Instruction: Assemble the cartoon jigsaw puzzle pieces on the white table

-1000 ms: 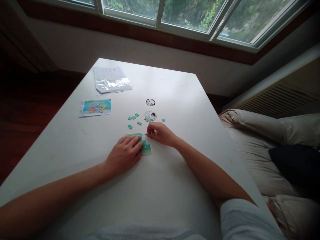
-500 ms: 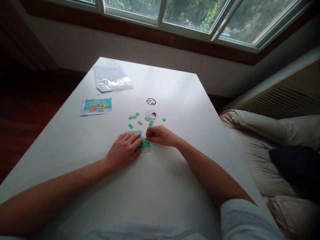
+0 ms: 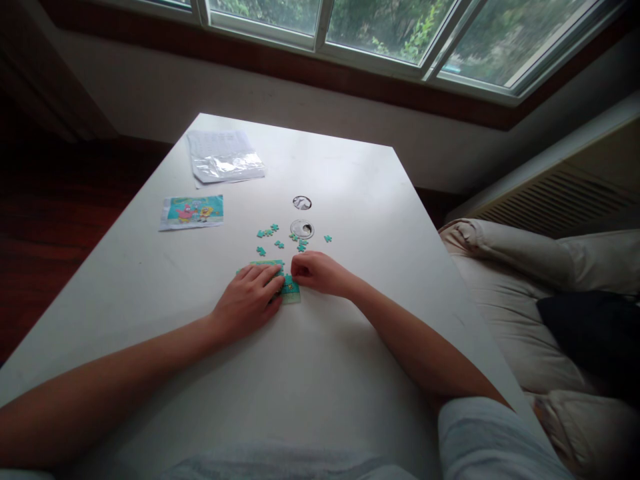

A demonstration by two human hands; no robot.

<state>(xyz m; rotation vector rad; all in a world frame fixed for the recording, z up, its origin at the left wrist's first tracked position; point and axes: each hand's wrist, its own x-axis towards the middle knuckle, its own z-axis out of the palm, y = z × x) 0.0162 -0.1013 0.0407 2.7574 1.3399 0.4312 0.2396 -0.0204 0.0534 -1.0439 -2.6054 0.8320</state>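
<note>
A partly joined green-blue jigsaw puzzle (image 3: 291, 291) lies on the white table, much of it covered by my hands. Flat across its left part rests my left hand (image 3: 253, 290), fingers stretched out and lightly spread. My right hand (image 3: 317, 272) is closed in a pinch at the puzzle's upper right edge. Its fingertips are on a puzzle piece there, mostly hidden by the fingers. Just beyond the hands several loose puzzle pieces (image 3: 279, 245) are scattered, and a single piece (image 3: 328, 238) lies apart to the right.
Two round holes or inserts, the nearer one (image 3: 302, 229) ringed in grey, are set in the table (image 3: 350, 187). To the left lies a cartoon picture sheet (image 3: 193, 213); behind it are papers in a clear plastic sleeve (image 3: 226, 158). A beige sofa (image 3: 510, 300) stands at the right.
My right hand has shifted very slightly left at the puzzle's edge. My left hand and the loose pieces look unmoved.
</note>
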